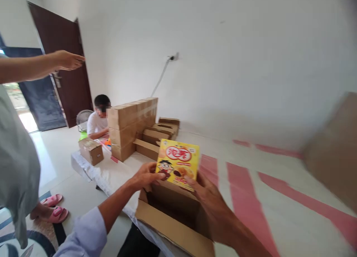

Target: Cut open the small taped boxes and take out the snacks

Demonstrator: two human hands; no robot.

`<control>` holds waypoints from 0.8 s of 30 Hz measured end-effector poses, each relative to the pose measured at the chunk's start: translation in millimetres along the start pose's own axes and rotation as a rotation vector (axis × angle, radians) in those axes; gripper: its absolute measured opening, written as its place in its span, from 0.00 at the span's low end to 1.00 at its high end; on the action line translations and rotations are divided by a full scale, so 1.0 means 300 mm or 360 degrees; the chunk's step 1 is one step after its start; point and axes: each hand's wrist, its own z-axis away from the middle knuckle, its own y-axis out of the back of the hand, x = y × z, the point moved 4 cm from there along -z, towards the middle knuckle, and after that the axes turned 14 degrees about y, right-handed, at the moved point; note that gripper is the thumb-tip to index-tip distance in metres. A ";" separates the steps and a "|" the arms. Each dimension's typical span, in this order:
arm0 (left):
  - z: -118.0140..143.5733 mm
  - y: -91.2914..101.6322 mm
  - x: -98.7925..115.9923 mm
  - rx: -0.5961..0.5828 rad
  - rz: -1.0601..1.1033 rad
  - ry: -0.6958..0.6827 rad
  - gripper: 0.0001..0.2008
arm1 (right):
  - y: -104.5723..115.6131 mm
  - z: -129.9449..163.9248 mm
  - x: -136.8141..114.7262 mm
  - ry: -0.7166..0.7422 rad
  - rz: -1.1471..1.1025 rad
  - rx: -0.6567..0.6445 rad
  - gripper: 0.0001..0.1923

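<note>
My left hand (144,176) and my right hand (209,199) together hold a yellow snack box (178,163) with red lettering and a cartoon figure. The left fingers grip its left edge, the right fingers its lower right side. The box stands upright just above an open brown carton (173,227) whose flaps are spread. The carton sits at the near edge of a surface covered by a white cloth with pink stripes (251,190).
A stack of sealed brown cartons (131,125) and several open ones (156,136) stand farther back. A small carton (91,150) lies near a seated person (98,119). Another person stands at left with an arm (41,65) stretched out. A blurred brown carton (334,153) is at right.
</note>
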 end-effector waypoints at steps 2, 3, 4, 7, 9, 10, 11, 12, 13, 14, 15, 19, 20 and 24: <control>-0.050 0.029 0.004 0.0048 -0.0047 0.0065 0.34 | 0.002 -0.060 0.031 -0.0118 0.0012 -0.0005 0.38; -0.072 0.044 0.004 0.0073 -0.0063 0.0081 0.34 | 0.002 -0.085 0.045 -0.0167 0.0019 -0.0018 0.40; -0.092 0.057 0.001 0.0097 -0.0074 0.0098 0.34 | 0.002 -0.105 0.058 -0.0202 0.0032 -0.0029 0.40; -0.135 0.080 -0.026 0.0121 -0.0084 0.0146 0.35 | 0.008 -0.133 0.086 -0.0241 0.0126 -0.0010 0.37; -0.154 0.087 -0.055 0.0099 -0.0076 0.0191 0.34 | 0.015 -0.136 0.107 -0.0279 0.0163 0.0032 0.34; -0.162 0.090 -0.069 0.0085 -0.0073 0.0216 0.33 | 0.016 -0.136 0.119 -0.0315 0.0154 0.0033 0.33; -0.169 0.093 -0.081 0.0079 -0.0072 0.0238 0.33 | 0.015 -0.137 0.130 -0.0354 0.0130 0.0021 0.32; -0.175 0.097 -0.091 0.0078 -0.0078 0.0254 0.32 | 0.013 -0.138 0.140 -0.0389 0.0098 -0.0001 0.32; -0.181 0.101 -0.099 0.0086 -0.0087 0.0262 0.32 | 0.010 -0.141 0.148 -0.0417 0.0070 -0.0026 0.33; -0.187 0.104 -0.104 0.0093 -0.0094 0.0269 0.31 | 0.008 -0.146 0.153 -0.0436 0.0055 -0.0046 0.34; -0.193 0.107 -0.107 0.0099 -0.0095 0.0277 0.31 | 0.007 -0.152 0.156 -0.0449 0.0055 -0.0057 0.35; -0.218 0.108 -0.113 0.0082 -0.0021 0.0323 0.33 | 0.013 -0.189 0.157 -0.0450 0.0066 -0.0070 0.37; -0.224 0.106 -0.110 0.0079 0.0013 0.0312 0.34 | 0.015 -0.202 0.158 -0.0449 0.0062 -0.0077 0.36; -0.245 0.098 -0.064 0.0134 0.0183 0.0090 0.32 | 0.029 -0.263 0.145 -0.0285 0.0097 -0.0049 0.33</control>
